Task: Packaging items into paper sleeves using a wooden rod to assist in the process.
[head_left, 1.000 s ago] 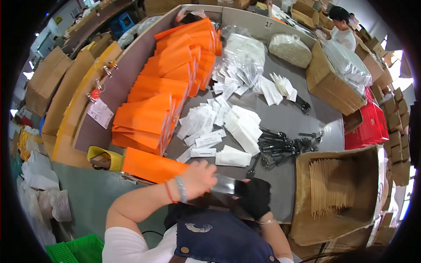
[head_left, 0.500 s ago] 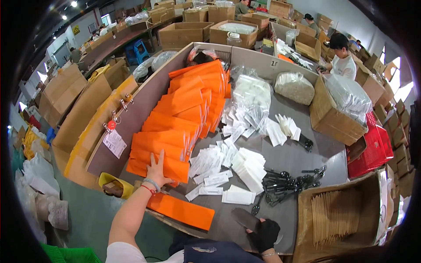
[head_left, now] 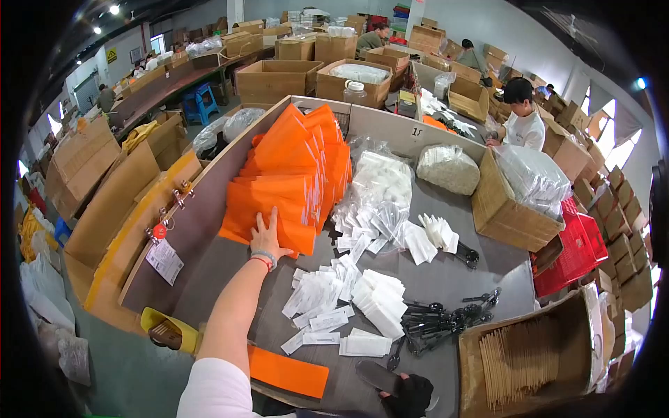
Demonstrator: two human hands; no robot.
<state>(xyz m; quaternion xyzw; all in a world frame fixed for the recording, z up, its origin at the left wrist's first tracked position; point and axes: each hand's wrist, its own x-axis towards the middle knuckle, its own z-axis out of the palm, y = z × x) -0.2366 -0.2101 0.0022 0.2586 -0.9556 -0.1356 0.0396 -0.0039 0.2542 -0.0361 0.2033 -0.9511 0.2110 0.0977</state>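
Note:
My left hand (head_left: 270, 237) reaches forward and lies with its fingers spread on the near end of a fanned pile of flat orange pouches (head_left: 279, 188). Low on the table, my right hand (head_left: 411, 397), in a black fingerless glove, is closed on a dark flat round-ended object (head_left: 376, 376); its kind is unclear. A single orange strip (head_left: 289, 373) lies at the table's near edge, beside my left forearm. Between the hands are loose white paper packets (head_left: 313, 296) and a leaning stack of white folded napkins (head_left: 380, 299). Black plastic spoons (head_left: 446, 324) lie heaped beyond my right hand.
An open carton of thin wooden sticks (head_left: 519, 359) stands at the right. Behind it are a red crate (head_left: 571, 251) and a carton holding a clear bag (head_left: 519, 202). A board wall (head_left: 209, 209) borders the left side. A co-worker (head_left: 523, 125) stands at the far right.
My left hand has moved forward, and the near orange pouches have shifted away with it, baring tabletop at the left. My right hand stays low with the dark object. The view has also shifted.

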